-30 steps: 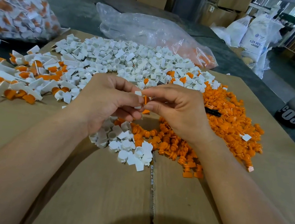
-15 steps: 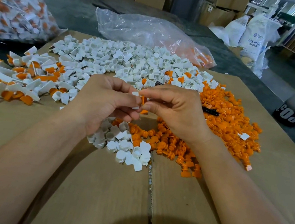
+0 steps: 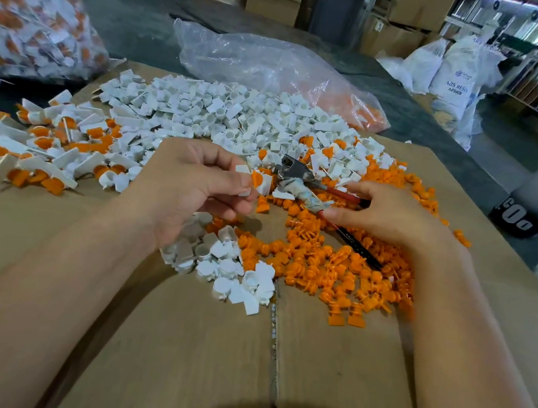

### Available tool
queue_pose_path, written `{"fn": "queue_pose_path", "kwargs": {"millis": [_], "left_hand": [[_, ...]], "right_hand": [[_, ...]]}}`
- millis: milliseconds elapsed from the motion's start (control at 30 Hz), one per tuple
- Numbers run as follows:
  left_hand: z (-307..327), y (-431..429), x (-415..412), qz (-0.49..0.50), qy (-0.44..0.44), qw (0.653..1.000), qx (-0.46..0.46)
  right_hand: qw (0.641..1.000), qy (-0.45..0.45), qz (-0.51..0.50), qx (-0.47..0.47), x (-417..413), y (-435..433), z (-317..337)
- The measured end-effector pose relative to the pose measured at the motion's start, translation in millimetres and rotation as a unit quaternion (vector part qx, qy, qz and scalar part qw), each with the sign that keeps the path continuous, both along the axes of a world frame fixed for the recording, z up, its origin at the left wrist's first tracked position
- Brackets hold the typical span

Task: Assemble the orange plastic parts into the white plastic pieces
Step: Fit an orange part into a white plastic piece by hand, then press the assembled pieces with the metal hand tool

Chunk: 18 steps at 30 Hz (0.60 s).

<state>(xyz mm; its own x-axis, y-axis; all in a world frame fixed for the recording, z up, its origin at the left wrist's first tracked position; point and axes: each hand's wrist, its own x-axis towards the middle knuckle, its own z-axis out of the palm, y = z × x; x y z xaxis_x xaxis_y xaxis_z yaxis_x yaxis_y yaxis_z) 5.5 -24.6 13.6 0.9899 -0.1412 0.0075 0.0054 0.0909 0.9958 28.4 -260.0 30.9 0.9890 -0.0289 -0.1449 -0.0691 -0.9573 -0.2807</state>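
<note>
My left hand (image 3: 194, 186) pinches a white piece with an orange part seated in it (image 3: 258, 181) above the cardboard. My right hand (image 3: 386, 217) lies to the right on the orange parts pile (image 3: 321, 263), its fairly straight fingers touching the handles of metal pliers (image 3: 294, 173). Loose white pieces (image 3: 238, 120) are heaped behind my hands. A smaller white cluster (image 3: 234, 271) sits just under my left wrist. Assembled white-and-orange pieces (image 3: 44, 144) lie at the left.
Everything rests on flattened cardboard (image 3: 171, 345) with a centre seam. A clear plastic bag (image 3: 263, 64) holding some orange parts lies behind the white heap. A large bag of assembled pieces (image 3: 19, 6) stands at the far left. Boxes and sacks fill the background.
My hands have come apart. The left keeps the joined white-and-orange piece, while the right has moved right and down onto the pliers, which were hidden under it before.
</note>
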Motion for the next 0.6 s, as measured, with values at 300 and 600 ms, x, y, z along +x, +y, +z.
{"fn": "queue_pose_path", "kwargs": {"millis": [300,600], "left_hand": [[-1,1,2,0.002,-0.003,1.000,-0.006],[-3,1,4,0.008,-0.004,1.000,-0.014]], "right_hand": [[1.000,-0.001,-0.002,0.007,3,0,-7],[0.987,-0.142,0.009,-0.070,3,11,-4]]}}
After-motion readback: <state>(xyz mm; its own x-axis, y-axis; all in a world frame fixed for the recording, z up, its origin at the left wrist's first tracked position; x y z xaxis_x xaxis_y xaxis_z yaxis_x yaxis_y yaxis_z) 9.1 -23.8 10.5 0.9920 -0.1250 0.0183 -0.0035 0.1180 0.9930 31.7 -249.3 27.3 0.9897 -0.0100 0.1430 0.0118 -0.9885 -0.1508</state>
